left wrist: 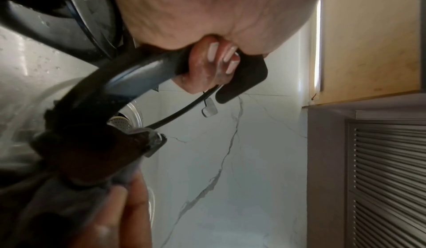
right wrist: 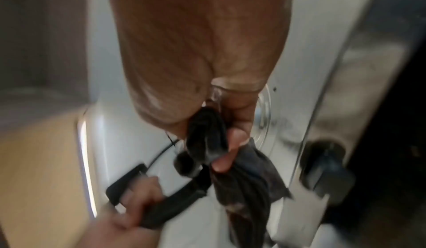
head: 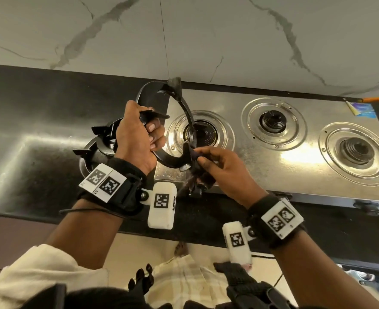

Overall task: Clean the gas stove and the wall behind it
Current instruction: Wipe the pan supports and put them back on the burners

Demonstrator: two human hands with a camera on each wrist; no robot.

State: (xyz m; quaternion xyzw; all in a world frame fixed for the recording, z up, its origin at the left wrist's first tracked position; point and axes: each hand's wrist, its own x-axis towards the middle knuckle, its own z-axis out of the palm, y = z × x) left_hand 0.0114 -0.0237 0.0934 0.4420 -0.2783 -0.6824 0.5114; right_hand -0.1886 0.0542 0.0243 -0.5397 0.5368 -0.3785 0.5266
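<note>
Head view, centre frame: the left hand (head: 137, 139) grips a black pan support ring (head: 185, 121) lifted off the steel gas stove (head: 273, 161), tilting it so the right hand (head: 224, 168), pinching a dark cloth (head: 195, 157), can wipe its lower rim. Marble wall (head: 206, 36) fills the top.

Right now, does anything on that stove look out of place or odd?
Yes: all three burners are bare. One pan support is lifted, gripped by the left hand, while the right hand wipes it with a dark cloth. Others sit stacked on the counter.
</note>
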